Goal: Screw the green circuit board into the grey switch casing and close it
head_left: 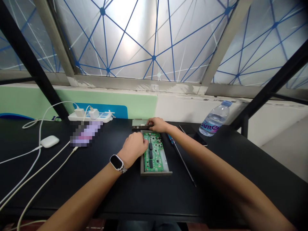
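A green circuit board (156, 160) lies in a shallow grey metal casing (156, 173) at the middle of the black table. My left hand (134, 146) is closed on the casing's left side, its thumb over the board. Behind the board, my right hand (157, 124) grips the right end of a dark metal cover (139, 127); its fingertips are partly hidden. Just right of the casing lies a long screwdriver (184, 160), its blue handle end partly covered by my right forearm.
A water bottle (214, 118) stands at the back right beside a dark phone or tablet (196, 138). On the left are a power strip (106, 117) with chargers, a blurred-out phone (86, 134), a white earbud case (49, 141) and several white cables.
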### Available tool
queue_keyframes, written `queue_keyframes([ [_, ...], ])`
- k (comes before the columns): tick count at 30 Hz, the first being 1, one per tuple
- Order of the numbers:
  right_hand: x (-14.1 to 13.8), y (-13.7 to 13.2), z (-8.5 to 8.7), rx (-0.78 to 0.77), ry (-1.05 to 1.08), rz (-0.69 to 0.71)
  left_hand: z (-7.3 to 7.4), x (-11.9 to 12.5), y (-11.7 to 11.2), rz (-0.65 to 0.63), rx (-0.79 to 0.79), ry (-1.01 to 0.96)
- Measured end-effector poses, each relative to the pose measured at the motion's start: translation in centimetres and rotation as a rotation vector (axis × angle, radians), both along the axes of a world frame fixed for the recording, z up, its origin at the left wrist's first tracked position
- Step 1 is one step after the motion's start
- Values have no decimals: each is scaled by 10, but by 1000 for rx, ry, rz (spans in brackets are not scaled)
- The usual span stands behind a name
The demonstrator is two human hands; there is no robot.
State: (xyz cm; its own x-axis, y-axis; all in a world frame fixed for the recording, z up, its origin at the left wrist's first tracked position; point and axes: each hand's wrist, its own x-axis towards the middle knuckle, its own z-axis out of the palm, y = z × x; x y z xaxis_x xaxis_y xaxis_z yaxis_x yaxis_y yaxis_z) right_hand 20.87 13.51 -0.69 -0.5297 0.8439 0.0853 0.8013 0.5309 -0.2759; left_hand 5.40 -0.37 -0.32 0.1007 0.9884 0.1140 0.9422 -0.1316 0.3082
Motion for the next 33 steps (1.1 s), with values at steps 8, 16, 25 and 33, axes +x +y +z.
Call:
queue_keyframes([
  [8,23,-16,14,280,337,-97,-4,-12,15,46,74,-249],
  [16,70,-63,24,302,1093,-263,-14,-12,30,32,97,-671],
  [25,72,-100,-4,-445,1381,-411,-20,-11,33,-20,219,-1054],
  [33,36,-132,-23,-479,1241,-357,-14,-7,24,3,246,-1108],
])
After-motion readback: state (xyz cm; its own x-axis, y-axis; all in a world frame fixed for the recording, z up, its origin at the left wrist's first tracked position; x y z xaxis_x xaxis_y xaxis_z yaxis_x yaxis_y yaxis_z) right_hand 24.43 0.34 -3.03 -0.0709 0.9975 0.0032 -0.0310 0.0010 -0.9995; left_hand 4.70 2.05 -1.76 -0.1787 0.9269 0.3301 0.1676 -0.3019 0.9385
